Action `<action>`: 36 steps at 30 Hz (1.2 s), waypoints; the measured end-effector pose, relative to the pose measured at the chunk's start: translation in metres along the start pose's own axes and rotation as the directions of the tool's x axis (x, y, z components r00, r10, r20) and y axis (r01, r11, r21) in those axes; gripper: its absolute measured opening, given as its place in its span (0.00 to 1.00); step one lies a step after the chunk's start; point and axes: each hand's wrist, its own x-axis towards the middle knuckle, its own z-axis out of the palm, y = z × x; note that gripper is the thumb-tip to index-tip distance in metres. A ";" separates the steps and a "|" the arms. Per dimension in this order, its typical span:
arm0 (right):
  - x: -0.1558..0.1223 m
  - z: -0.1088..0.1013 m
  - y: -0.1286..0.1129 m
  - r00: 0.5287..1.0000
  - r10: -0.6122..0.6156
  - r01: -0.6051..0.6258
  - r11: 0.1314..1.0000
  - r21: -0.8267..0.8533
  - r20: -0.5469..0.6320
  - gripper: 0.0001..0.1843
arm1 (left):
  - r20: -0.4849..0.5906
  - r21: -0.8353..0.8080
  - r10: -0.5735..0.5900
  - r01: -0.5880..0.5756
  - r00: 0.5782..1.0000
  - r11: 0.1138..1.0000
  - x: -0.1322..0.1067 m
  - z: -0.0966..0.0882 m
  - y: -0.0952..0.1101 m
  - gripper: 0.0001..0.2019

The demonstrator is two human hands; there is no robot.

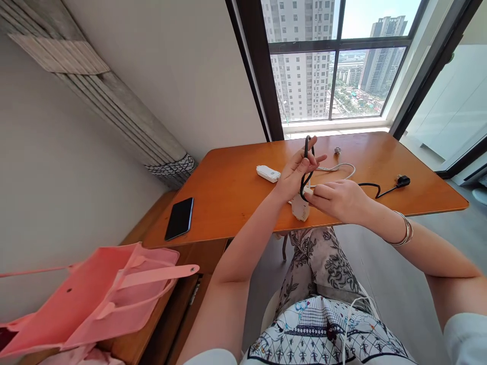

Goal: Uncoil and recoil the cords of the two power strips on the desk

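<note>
A black cable [303,188] is bent into a narrow upright loop above the table's front edge. My left hand [294,172] is wrapped on the loop, with some fingers stretched past it. Low on the same loop, my right hand [338,199] pinches the cable with its fingertips. The cable's far end lies to the right, ending in a black plug [403,181]. Just under my hands a white block [300,209] rests at the table edge, partly hidden by them. A second white block [268,173] lies left of my left hand.
A white cord [348,165] curves behind my right hand, near a small plug [337,150]. On the brown table [228,187] a dark phone [179,219] lies at the left. A pink bag [102,289] stands lower left. A window [335,61] is beyond the table.
</note>
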 end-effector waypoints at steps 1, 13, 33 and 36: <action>0.003 0.000 0.003 1.000 0.009 -0.009 1.000 0.029 -0.026 0.14 | 0.014 -0.001 -0.018 0.018 1.000 1.000 -0.001 0.001 0.001 0.21; 0.031 -0.009 0.034 0.876 0.482 -0.416 0.774 0.478 -0.018 0.32 | 0.079 -0.051 -0.251 0.256 0.965 0.965 -0.008 0.000 0.003 0.29; 0.005 0.027 0.058 0.796 0.598 -0.367 0.348 0.863 0.098 0.30 | 0.021 -0.057 -0.285 0.286 0.958 0.957 -0.002 -0.004 0.013 0.24; -0.002 0.032 0.056 0.777 0.629 -0.389 0.449 0.804 0.025 0.19 | -0.040 -0.093 -0.320 0.316 0.946 0.944 0.000 -0.003 0.013 0.23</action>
